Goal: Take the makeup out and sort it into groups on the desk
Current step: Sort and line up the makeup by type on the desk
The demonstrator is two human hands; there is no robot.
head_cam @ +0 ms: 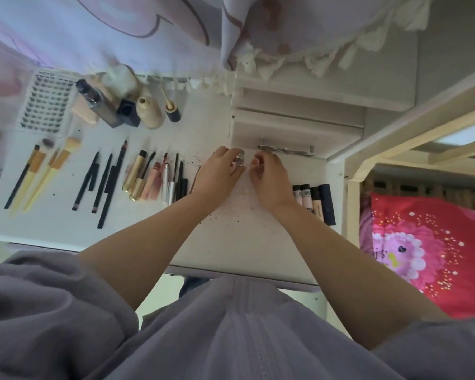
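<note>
A person's left hand (217,171) pinches a small silver tube (241,159) upright in its fingers above the counter (242,237); right hand (269,174), fingers curled, hovers just beside it, apparently empty.

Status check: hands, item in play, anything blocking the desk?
Left hand grips a small silver-capped tube. Right hand beside it, fingers curled, hold unclear. Brushes, pencils, concealer tubes already grouped. Nothing blocking the desk.
</note>
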